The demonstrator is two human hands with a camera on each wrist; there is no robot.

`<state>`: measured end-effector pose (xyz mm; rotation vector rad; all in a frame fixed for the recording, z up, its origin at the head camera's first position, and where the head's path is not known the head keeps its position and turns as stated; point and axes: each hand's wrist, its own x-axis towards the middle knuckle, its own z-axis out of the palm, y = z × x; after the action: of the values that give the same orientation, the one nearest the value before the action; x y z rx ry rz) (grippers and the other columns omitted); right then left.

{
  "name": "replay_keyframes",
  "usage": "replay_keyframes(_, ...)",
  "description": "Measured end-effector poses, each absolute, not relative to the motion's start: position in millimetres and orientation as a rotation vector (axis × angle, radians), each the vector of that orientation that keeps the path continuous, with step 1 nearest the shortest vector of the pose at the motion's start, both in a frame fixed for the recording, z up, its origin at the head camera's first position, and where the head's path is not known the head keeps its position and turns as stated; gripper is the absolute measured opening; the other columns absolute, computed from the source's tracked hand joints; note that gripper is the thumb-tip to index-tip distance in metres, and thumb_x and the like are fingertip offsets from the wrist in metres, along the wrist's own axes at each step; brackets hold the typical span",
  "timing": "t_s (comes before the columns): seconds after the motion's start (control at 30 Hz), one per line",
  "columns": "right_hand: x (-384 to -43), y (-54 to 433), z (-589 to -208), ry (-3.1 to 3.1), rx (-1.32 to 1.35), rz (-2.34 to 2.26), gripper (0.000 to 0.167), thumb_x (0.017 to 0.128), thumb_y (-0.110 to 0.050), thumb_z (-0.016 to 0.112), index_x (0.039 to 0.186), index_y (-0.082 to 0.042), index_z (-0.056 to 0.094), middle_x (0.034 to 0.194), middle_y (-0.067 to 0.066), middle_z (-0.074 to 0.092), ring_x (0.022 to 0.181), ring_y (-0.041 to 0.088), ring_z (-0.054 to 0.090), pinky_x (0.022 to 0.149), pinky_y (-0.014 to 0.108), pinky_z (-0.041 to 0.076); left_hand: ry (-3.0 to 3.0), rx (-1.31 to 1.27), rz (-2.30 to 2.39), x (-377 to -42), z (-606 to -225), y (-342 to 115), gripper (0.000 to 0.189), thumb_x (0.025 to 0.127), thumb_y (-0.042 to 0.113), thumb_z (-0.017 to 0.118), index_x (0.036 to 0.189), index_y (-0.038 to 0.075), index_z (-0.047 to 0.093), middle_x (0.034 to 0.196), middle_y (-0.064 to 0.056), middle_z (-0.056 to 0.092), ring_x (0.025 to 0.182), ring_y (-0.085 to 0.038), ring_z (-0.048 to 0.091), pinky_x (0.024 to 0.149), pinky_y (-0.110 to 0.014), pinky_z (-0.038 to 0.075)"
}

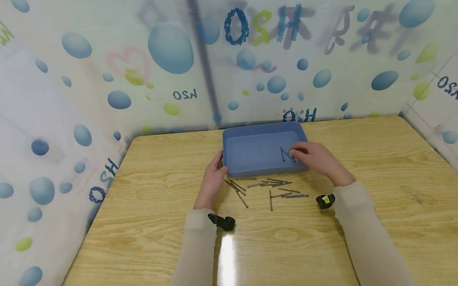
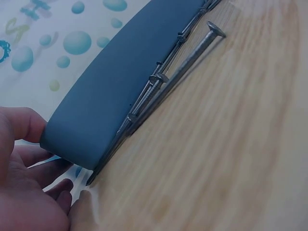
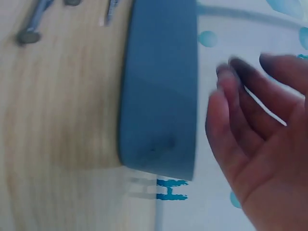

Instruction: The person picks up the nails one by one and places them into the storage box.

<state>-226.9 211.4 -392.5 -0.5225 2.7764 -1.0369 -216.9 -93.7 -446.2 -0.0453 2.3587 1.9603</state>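
Note:
A shallow blue tray [image 1: 264,152] sits on the wooden table. My left hand [image 1: 214,178] grips its near left corner; in the left wrist view the thumb and fingers [image 2: 36,166] are at the end of its wall. Two dark nails [image 1: 282,154] lie at the right inside the tray. Above them, my right hand [image 1: 311,156] reaches over the right side, its fingertips close to the slanting nail. In the right wrist view its fingers [image 3: 248,110] are loosely bent, with no nail showing between them. Several loose nails [image 1: 270,183] lie in front of the tray.
Along the tray's near wall some nails [image 2: 154,86] lie close together, flat heads showing. The wooden table [image 1: 140,234] extends around the tray. White sheeting with blue and green drops [image 1: 244,73] stands behind the table and on both sides. Black wrist cameras [image 1: 222,222] sit on both sleeves.

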Motion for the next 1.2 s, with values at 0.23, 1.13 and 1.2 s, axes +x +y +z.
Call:
replay_keyframes(0.23, -223.9, 212.5, -386.4, 2.527, -0.628, -0.998, 0.041, 0.092, -0.039, 0.044, 0.088, -0.004, 0.065, 0.072, 0.013, 0.058, 0.067, 0.032, 0.053, 0.063, 0.039, 0.044, 2.357, -0.076, 1.943, -216.0, -443.3, -93.6, 0.059, 0.088, 0.009, 0.043, 0.143, 0.021, 0.024, 0.143, 0.01, 0.025, 0.13, -0.01, 0.02, 0.097, -0.033, 0.027)
replay_keyframes(1.13, -213.6, 184.8, -383.7, 2.491, -0.788, -0.598, 0.032, 0.088, -0.013, 0.052, 0.118, -0.003, 0.058, 0.112, 0.01, 0.059, 0.101, 0.025, 0.055, 0.082, 0.04, 0.045, 2.314, -0.115, 1.993, -212.7, -434.9, -92.5, 0.051, 0.094, 0.011, 0.038, 0.143, 0.019, 0.023, 0.145, 0.004, 0.021, 0.132, -0.013, 0.017, 0.104, -0.035, 0.02)
replay_keyframes(1.2, -212.5, 182.7, -382.7, 2.489, -0.776, -0.565, 0.033, 0.088, -0.012, 0.051, 0.119, -0.002, 0.057, 0.112, 0.01, 0.058, 0.101, 0.026, 0.055, 0.082, 0.04, 0.045, 2.306, -0.129, 1.985, -209.5, -428.0, -91.1, 0.051, 0.095, 0.011, 0.038, 0.142, 0.02, 0.023, 0.145, 0.004, 0.021, 0.132, -0.013, 0.017, 0.104, -0.034, 0.021)
